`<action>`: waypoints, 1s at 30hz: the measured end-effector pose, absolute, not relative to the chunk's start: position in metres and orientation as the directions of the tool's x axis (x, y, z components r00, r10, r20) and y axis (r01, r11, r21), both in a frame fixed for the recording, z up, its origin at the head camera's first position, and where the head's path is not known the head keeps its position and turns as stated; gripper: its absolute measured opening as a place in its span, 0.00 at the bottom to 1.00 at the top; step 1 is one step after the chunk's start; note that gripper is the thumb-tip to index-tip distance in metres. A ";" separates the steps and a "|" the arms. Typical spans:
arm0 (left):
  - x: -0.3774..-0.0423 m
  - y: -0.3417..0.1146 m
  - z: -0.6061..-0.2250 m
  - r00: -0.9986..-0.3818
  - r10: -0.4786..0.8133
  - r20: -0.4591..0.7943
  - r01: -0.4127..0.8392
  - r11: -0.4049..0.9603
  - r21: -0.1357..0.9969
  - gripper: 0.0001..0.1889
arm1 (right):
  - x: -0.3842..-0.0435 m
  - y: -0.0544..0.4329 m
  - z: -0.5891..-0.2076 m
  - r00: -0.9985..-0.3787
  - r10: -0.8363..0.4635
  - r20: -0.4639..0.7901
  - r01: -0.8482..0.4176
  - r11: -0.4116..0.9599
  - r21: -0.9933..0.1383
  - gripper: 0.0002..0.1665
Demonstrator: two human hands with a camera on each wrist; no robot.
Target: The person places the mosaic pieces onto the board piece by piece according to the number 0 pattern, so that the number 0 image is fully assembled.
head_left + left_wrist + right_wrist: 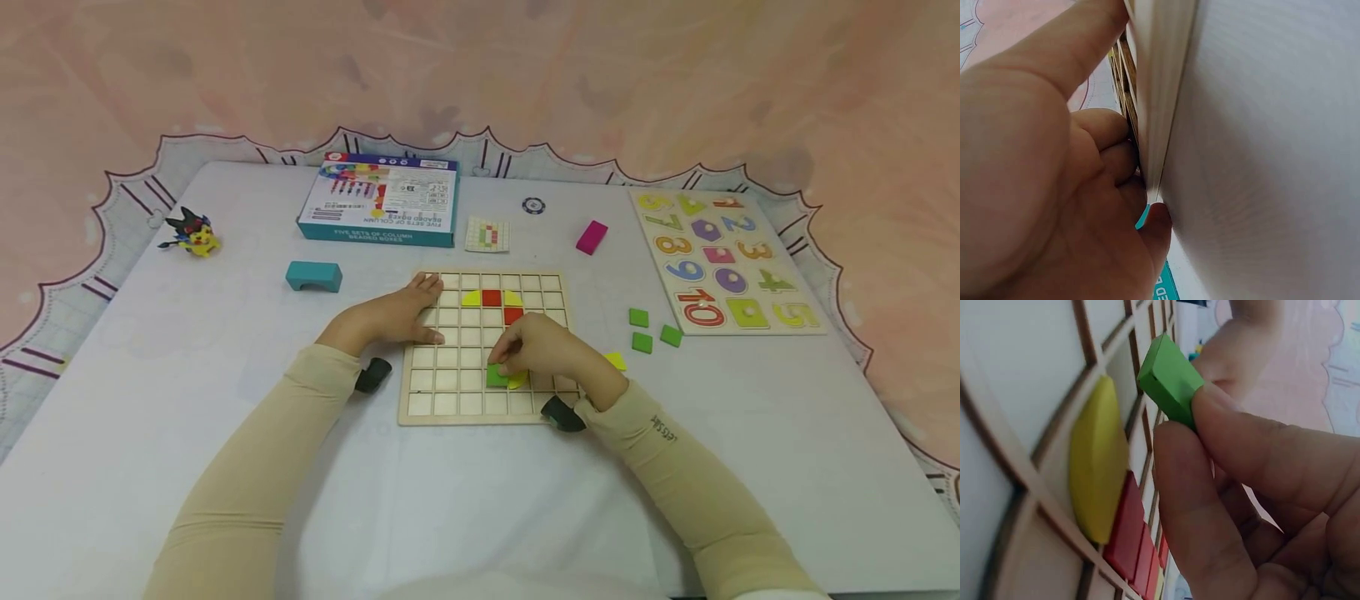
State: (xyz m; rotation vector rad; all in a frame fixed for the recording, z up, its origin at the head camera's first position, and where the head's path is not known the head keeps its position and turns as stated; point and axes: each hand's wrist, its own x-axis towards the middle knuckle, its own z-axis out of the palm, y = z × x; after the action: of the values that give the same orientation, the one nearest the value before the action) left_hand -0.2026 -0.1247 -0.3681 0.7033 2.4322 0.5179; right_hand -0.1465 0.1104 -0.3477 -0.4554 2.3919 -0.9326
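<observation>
Between thumb and fingertip, my right hand (543,350) pinches a green square tile (1172,381) above a wooden grid board (446,404). Right beside it in the right wrist view, a yellow rounded tile (1099,462) sits in a cell, with red tiles (1125,528) in line past it. Farther up the board, a red tile (491,297) lies between two yellow rounded tiles (471,298). My left hand (386,317) rests on the board's left edge, fingers spread over the rim, seen close up in the left wrist view (1029,169).
Right of the board lie several green tiles (642,342) and a yellow piece (616,361). A number puzzle (738,271) is at the right. Behind are a box (375,237), a pattern card (487,235), a chip (533,205) and a magenta block (592,237). A teal block (313,275) and toy figure (197,237) stand left.
</observation>
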 end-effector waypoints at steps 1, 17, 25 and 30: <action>-0.202 -0.125 -0.368 -0.711 0.579 -0.398 0.368 0.789 0.491 0.49 | -0.146 0.109 -0.348 -0.804 -0.481 -0.350 -0.118 0.706 -0.699 0.06; -0.203 -0.124 -0.366 -0.706 0.587 -0.395 0.383 0.786 0.485 0.49 | -0.132 0.097 -0.347 -0.836 -0.444 -0.322 -0.184 0.781 -0.597 0.06; -0.202 -0.124 -0.367 -0.710 0.581 -0.397 0.379 0.791 0.481 0.49 | -0.132 0.096 -0.350 -0.833 -0.461 -0.304 -0.237 0.796 -0.556 0.06; -0.202 -0.123 -0.366 -0.709 0.580 -0.401 0.374 0.792 0.483 0.49 | -0.132 0.101 -0.348 -0.832 -0.469 -0.297 -0.230 0.778 -0.585 0.06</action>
State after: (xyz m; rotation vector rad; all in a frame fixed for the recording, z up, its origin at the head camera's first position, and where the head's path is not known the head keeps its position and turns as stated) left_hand -0.2022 -0.1233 -0.3662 0.7071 2.4326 0.5014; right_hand -0.1319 0.1013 -0.3478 -0.5270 2.5377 -0.7567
